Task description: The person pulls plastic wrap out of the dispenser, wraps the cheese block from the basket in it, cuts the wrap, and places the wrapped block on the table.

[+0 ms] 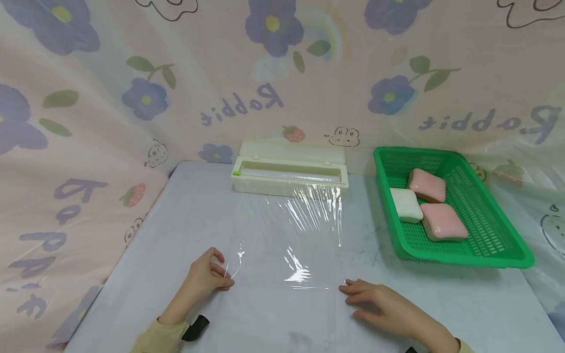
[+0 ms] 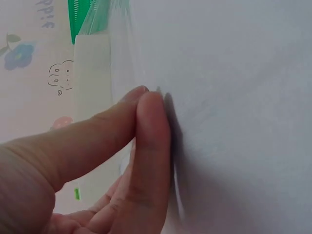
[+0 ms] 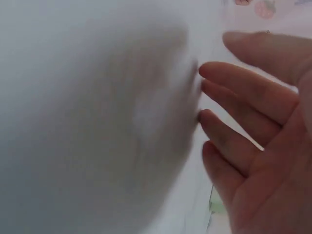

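A sheet of clear cling film (image 1: 296,267) runs over the table toward me from a cream dispenser box (image 1: 247,185), whose lid stands up at the back. My left hand (image 1: 206,275) pinches the film's near left corner between thumb and index finger; the left wrist view shows those fingertips (image 2: 152,109) meeting close over the tabletop. At the near right corner, my right hand (image 1: 383,305) has its fingers spread and slightly bent. Its fingertips (image 3: 207,117) rest at the table surface by the film's edge, with the thumb held apart and nothing gripped.
To the right stands a green plastic basket (image 1: 459,260) holding two pink soap bars (image 1: 443,223) and a white speckled one (image 1: 405,206). A small green tab (image 1: 237,173) sits on the dispenser's left end. Printed curtain (image 1: 176,122) hangs behind and left of the table.
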Demonstrator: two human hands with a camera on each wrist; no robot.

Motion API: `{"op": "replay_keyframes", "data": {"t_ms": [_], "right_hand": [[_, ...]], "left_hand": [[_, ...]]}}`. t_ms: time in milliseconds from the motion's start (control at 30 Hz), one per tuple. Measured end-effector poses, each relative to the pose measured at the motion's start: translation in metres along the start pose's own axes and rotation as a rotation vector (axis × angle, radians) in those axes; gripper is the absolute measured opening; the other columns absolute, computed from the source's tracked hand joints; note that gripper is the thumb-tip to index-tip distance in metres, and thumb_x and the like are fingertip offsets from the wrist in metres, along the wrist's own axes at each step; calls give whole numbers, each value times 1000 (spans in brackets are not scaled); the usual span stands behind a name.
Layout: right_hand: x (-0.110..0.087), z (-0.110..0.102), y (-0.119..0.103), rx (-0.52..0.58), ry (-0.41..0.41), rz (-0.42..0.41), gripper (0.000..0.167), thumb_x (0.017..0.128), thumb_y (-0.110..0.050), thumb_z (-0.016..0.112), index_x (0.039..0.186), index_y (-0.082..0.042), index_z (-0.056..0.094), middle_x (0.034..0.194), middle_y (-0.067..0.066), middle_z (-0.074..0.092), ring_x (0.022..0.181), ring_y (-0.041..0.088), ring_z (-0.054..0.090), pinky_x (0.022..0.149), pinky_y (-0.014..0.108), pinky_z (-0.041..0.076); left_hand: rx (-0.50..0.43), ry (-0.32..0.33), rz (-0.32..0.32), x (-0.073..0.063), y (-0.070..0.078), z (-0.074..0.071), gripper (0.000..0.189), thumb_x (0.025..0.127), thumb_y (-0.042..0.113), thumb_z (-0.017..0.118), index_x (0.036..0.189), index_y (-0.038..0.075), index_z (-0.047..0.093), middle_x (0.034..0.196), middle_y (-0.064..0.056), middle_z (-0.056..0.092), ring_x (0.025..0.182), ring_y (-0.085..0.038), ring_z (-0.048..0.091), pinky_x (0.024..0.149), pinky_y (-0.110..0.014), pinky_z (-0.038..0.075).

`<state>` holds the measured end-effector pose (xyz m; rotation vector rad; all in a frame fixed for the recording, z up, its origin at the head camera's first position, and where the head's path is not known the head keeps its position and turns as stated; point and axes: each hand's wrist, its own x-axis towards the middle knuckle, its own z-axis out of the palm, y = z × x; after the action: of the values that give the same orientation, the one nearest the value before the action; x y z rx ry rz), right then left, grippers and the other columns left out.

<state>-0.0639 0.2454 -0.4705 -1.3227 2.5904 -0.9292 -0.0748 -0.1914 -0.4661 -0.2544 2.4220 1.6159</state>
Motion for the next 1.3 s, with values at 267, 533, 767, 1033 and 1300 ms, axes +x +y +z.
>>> {"op": "replay_keyframes", "data": {"t_ms": [267,533,767,1033,1300], "right_hand": [[-8,-26,-4,181,20,112,25,93,-19,65,118,-16,67,118,0,65,111,17,60,92,22,48],[8,-100,-13,163,80,213,31,96,-13,60,125,-22,62,121,-5,64,109,11,59,84,25,53],[26,-167,0,241,218,209,32,96,2,53,127,-5,59,122,9,63,111,12,59,85,17,50],[39,-209,43,399,317,402,34,104,-14,42,133,2,49,120,-4,63,110,7,58,87,16,49],[34,-222,106,474,282,550,54,104,-40,33,136,1,46,117,-6,64,106,7,61,85,19,51]], "left_hand": [[30,-89,37,4,0,-4,42,66,-7,82,96,-8,54,69,-8,66,59,-24,67,59,-31,57],[114,-104,42,4,0,-6,36,67,5,86,91,-4,62,68,-4,66,63,-17,65,62,-25,52],[12,-170,45,3,0,-7,28,72,-1,81,90,-9,61,69,-8,66,63,-23,68,62,-30,58],[-83,-211,44,5,-2,-8,25,73,-9,76,90,-13,59,69,-9,64,63,-23,67,62,-34,59],[-113,-237,61,6,-2,-9,24,73,-11,75,90,-15,58,69,-12,65,63,-21,66,62,-34,60]]}}
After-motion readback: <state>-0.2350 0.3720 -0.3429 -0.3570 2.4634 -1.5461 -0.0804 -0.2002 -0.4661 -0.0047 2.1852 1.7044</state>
